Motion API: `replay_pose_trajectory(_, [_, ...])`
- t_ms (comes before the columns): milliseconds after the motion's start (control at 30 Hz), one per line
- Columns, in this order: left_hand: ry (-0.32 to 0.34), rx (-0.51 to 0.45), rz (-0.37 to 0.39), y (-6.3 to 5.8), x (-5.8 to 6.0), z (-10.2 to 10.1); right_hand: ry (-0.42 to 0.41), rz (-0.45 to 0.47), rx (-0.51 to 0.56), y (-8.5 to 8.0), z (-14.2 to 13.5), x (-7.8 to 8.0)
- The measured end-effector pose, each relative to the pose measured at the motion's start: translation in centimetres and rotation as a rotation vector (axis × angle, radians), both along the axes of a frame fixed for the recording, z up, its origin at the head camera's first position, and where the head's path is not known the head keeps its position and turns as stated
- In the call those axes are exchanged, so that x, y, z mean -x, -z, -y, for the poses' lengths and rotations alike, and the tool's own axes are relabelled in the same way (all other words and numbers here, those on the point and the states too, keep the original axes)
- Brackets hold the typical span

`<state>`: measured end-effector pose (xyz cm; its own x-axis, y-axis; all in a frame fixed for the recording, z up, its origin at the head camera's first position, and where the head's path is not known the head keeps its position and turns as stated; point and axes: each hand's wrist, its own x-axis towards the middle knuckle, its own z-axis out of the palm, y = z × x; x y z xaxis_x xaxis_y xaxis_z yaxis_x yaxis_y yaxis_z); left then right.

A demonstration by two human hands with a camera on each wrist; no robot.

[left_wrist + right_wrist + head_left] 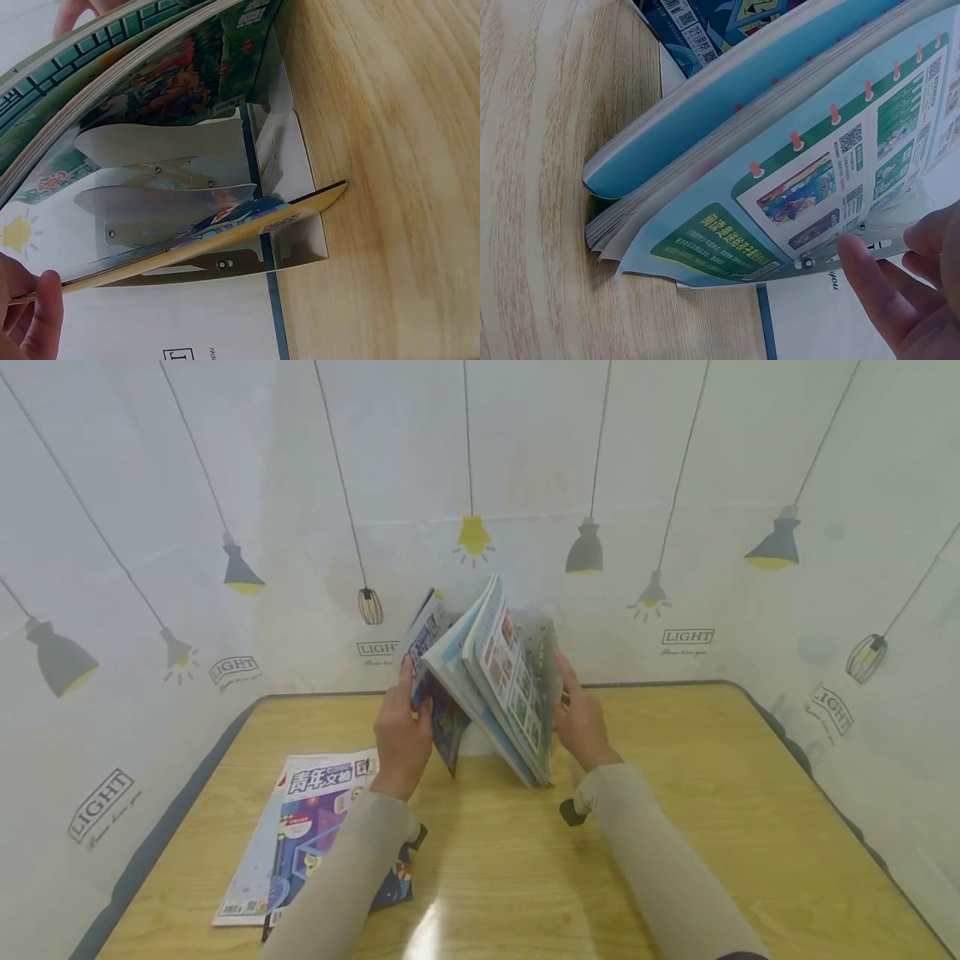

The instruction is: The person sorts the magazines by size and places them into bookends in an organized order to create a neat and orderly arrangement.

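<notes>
Left hand (402, 735): your fingers (48, 315) pinched a tilted magazine (426, 628)!
Right hand (585, 727): your fingers gripped the right panel (550, 660) of the rack (161, 144).
Desk (750, 827): flat magazines (300, 827) overlapped near its left edge.

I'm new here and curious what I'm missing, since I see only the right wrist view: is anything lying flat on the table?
Observer: Yes, the head view shows overlapping magazines on the table, at the person's left.
Visitor: Where's the left hand?
Observer: Pinching the edge of another magazine.
Visitor: Anything between that and the books?
Observer: Yes, pale panels show there in the left wrist view.
</notes>
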<state>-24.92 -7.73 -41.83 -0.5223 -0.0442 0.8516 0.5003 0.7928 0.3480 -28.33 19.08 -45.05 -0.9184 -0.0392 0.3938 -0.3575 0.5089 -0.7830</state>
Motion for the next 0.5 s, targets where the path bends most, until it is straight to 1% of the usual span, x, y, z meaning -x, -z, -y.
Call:
replay_pose_trajectory(167, [-0.008, 0.006, 0.019, -0.22, 0.26, -0.01, -0.002, -0.001, 0.001, -0.09, 0.01, 0.05])
replay_pose_trajectory(367, [-0.015, 0.014, -0.006, -0.14, 0.82, -0.1, -0.001, 0.004, -0.004, -0.15, 0.04, -0.06])
replay_pose_trajectory(500, [-0.018, 0.012, -0.016, -0.14, 0.98, -0.24, -0.002, 0.02, 0.0, -0.22, 0.06, -0.13])
